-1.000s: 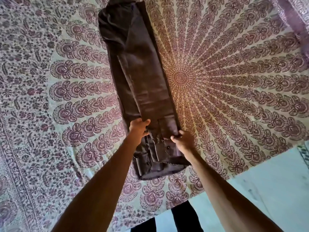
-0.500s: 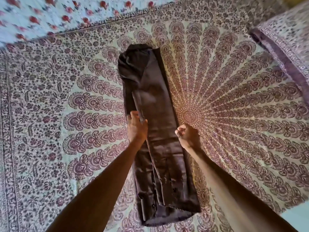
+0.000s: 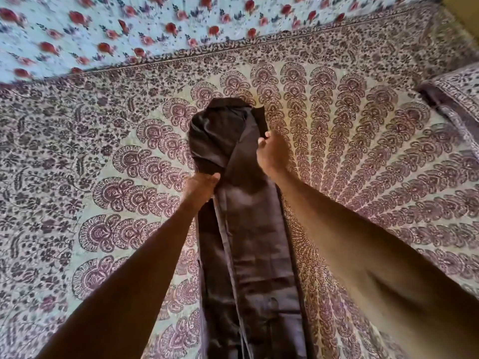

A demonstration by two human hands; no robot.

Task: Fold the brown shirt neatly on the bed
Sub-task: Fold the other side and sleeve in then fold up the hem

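Head view: the shirt [image 3: 248, 229] lies on the bed [image 3: 363, 156] as a long narrow strip, folded lengthwise, running from the near edge up to the middle of the patterned spread; the left hand [image 3: 201, 189] grips its left edge, thumb over the cloth; the right hand [image 3: 272, 154] is curled round the right edge, nearer the far end; a pillow [image 3: 453, 99] lies far right; a floral sheet [image 3: 103, 27] lies beyond.

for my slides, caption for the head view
Left hand and right hand grip a long-folded brown shirt on the bed
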